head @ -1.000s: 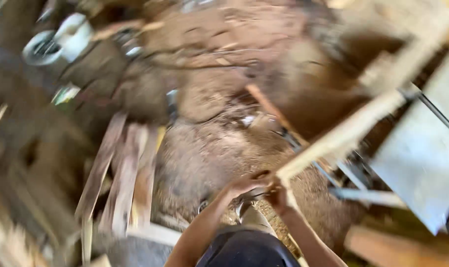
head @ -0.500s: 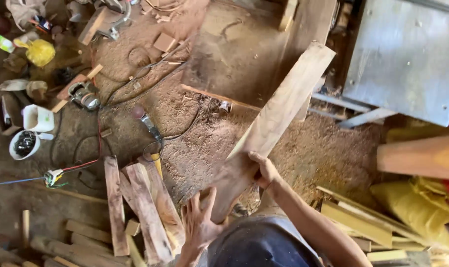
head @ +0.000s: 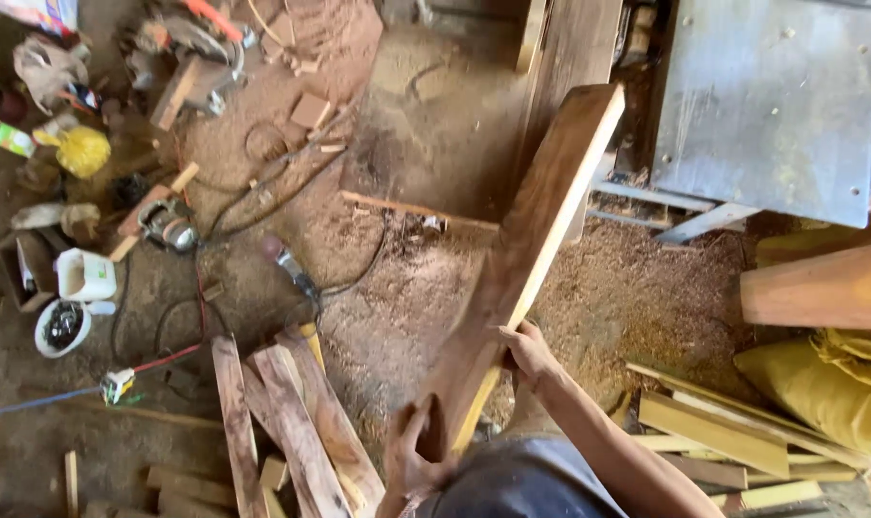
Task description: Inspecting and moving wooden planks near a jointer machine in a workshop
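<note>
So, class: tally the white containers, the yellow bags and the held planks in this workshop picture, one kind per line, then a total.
White containers: 2, a tub and a bowl
Yellow bags: 2, small and large
Held plank: 1
Total: 5

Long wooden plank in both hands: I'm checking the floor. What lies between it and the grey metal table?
In the head view, sawdust-covered floor lies between the long wooden plank and the grey metal table.

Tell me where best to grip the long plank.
Probably its near end: the plank slants up and away, far end out of reach. Left hand cups the near end; right hand clasps the pale right edge just above.
</note>
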